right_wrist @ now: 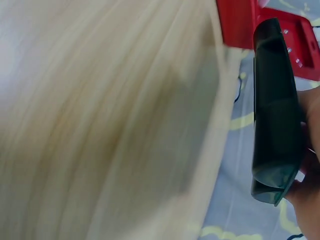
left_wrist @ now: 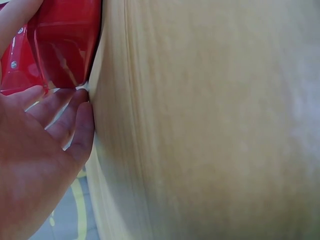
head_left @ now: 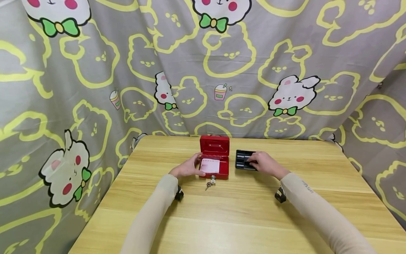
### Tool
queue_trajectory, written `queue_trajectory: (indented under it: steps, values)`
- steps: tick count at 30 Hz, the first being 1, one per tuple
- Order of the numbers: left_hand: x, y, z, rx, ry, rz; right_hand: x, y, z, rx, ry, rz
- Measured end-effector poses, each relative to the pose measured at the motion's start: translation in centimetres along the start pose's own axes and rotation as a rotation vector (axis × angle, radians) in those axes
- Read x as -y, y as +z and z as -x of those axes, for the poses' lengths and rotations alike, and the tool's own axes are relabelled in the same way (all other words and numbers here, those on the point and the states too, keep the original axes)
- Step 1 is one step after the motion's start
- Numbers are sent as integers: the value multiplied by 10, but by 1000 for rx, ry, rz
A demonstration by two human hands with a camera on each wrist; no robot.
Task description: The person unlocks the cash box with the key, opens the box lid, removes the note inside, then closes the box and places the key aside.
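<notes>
A red cash box (head_left: 224, 169) stands on the table with its lid (head_left: 214, 145) raised. White slips of paper (head_left: 210, 165) lie inside it. My left hand (head_left: 190, 166) holds the box's left side, thumb at the front corner and fingers toward the back. In the left wrist view those fingers (left_wrist: 65, 115) reach the red wall. To the right of the box, my right hand (head_left: 265, 163) pinches a black compartment tray (head_left: 240, 164) from above. The right wrist view shows the tray (right_wrist: 275, 115) tilted on edge, over the table.
Keys (head_left: 208, 185) hang from the lock at the front of the cash box. The wooden table (head_left: 222, 218) ends at the back against a grey curtain (head_left: 190, 63) with yellow outlines and cartoon animals.
</notes>
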State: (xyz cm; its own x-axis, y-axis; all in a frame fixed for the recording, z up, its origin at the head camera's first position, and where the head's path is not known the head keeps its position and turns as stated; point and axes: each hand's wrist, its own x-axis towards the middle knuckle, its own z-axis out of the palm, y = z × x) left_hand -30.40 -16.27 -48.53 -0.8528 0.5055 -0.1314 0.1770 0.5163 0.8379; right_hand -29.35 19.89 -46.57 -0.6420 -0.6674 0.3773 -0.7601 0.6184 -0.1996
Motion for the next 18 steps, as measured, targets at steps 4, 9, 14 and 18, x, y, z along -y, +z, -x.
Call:
queue_trajectory:
  steps: [4, 9, 14, 18]
  values:
    - [2, 0, -1, 1, 2, 7, -10, 3, 6, 7, 9, 7]
    - [4, 0, -1, 11, 7, 12, -20, 9, 11, 27, 35, 6]
    - [2, 0, 0, 17, 6, 5, -29, 13, 13, 18, 86, 0]
    - [0, -1, 1, 13, 3, -12, -35, 15, 12, 8, 105, 7]
